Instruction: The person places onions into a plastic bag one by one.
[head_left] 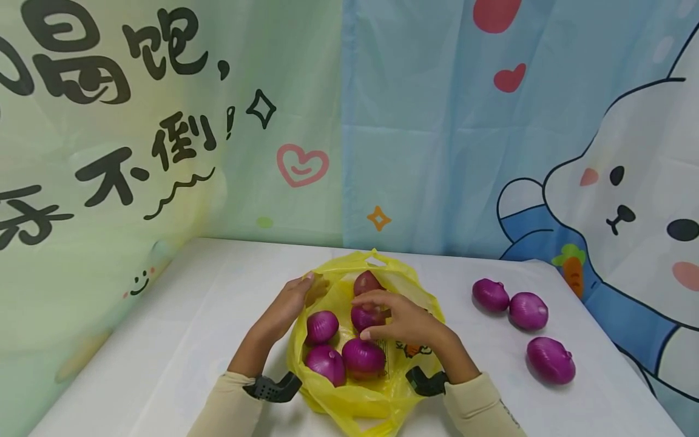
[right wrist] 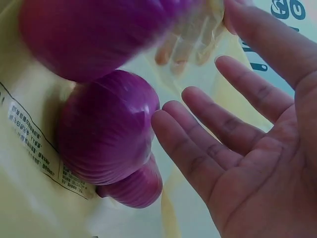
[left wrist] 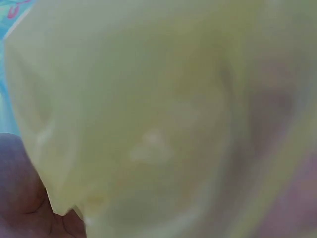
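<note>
A yellow plastic bag (head_left: 395,394) stands with its mouth spread wide, several purple onions (head_left: 363,358) inside. My left hand (head_left: 286,306) grips the bag's left side near the rim; in the right wrist view its fingers (right wrist: 181,54) show through the thin film. Yellow film fills most of the left wrist view and hides much of that hand. Over the bag's mouth is my right hand (head_left: 401,315), fingers extended and palm facing the onions. In the right wrist view, its fingertips lie right beside a purple onion (right wrist: 106,126) and nothing is held.
Three more purple onions, including a front one (head_left: 550,360), lie on the white table (head_left: 180,340) right of the bag. A printed curtain (head_left: 426,152) hangs behind the table. Dark wrist cameras, one on the left wrist (head_left: 273,387), sit close to the bag's sides.
</note>
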Demonstrator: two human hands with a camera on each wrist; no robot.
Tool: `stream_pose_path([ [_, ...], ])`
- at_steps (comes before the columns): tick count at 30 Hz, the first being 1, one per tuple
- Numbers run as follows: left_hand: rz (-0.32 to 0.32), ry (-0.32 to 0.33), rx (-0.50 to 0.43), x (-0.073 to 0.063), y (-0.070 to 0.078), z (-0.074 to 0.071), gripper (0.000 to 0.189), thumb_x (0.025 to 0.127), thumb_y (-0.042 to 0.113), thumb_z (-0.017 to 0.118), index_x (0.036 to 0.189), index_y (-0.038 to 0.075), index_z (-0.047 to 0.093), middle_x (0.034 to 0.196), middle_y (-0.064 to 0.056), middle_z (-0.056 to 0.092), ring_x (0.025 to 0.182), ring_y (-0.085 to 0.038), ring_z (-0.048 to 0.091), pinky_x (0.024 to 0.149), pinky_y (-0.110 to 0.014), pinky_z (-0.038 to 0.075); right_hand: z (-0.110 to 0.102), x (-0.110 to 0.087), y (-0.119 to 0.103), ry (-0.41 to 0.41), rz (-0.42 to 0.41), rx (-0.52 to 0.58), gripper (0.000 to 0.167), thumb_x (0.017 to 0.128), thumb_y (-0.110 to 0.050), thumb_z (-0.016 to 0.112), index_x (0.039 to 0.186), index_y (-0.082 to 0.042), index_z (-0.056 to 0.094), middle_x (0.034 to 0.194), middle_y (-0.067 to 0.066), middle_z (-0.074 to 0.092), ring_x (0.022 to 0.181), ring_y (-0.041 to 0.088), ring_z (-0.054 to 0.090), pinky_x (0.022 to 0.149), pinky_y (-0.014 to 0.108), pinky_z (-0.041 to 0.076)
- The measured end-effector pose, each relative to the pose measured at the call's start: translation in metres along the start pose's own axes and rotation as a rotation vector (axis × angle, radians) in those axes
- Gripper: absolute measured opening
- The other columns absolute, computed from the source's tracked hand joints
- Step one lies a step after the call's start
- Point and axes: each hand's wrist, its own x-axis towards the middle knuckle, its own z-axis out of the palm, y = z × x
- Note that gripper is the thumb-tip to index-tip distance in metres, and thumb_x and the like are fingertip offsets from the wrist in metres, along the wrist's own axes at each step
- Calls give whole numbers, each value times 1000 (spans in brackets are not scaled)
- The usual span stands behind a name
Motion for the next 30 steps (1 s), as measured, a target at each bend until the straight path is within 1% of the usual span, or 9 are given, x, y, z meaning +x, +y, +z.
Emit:
stream_pose_path([
  [1,0,0,0,0,0,0,52,108,34,27,138,-4,48,135,-19,54,129,-34,46,110,-51,28,0,0,0,-1,4,-2,55,86,-27,77,134,-11,57,134,4,55,117,25,54,95,46,47],
  [9,2,-2,-9,-1,0,0,52,108,33,27,139,-3,46,134,-20,53,128,-34,48,109,-50,30,-5,-3,0,11,-35,30,49,89,-21,73,133,-5,57,133,10,56,114,32,56,94,52,46],
  [13,-2,1,-14,-1,-1,0,50,107,33,28,141,-1,45,137,-19,52,129,-34,46,109,-50,29,-13,-7,-1,35,-46,77,47,91,-19,72,134,-7,57,134,13,55,114,35,56,95,52,45],
  [15,-1,1,-16,0,-1,1,50,107,32,28,141,-1,45,138,-19,51,130,-34,46,110,-49,29,-19,-10,-1,48,-57,104,45,92,-18,70,134,-7,57,133,13,56,114,36,55,95,48,46],
  [18,-4,2,-17,0,-1,1,50,107,32,28,140,-1,46,137,-19,52,129,-34,46,110,-49,29,-27,-15,-2,86,-72,136,41,94,-16,67,133,-6,58,131,11,58,115,34,56,94,38,49],
  [21,-7,-1,-18,1,-2,0,51,107,33,28,139,-2,47,135,-19,53,128,-34,48,109,-49,30,-35,-20,-3,148,-98,157,37,96,-13,63,131,-4,58,128,15,59,115,32,58,92,30,49],
  [24,-9,-1,-19,1,-2,0,51,107,33,28,139,-2,47,135,-19,53,128,-34,48,109,-50,30,-44,-25,-1,238,-125,172,33,97,-9,60,129,-1,58,126,19,59,112,32,60,91,28,50],
  [27,-9,-3,-17,2,-2,0,52,108,33,27,139,-3,47,135,-20,53,128,-34,47,109,-50,30,-53,-32,4,365,-128,153,31,97,-6,60,127,0,59,121,18,62,110,30,61,90,26,50],
  [30,-7,-2,-14,1,-2,1,52,108,33,27,138,-5,47,134,-21,54,128,-35,47,110,-51,29,-61,-38,9,506,-93,96,32,96,-7,61,127,0,60,119,15,63,110,28,60,89,20,48],
])
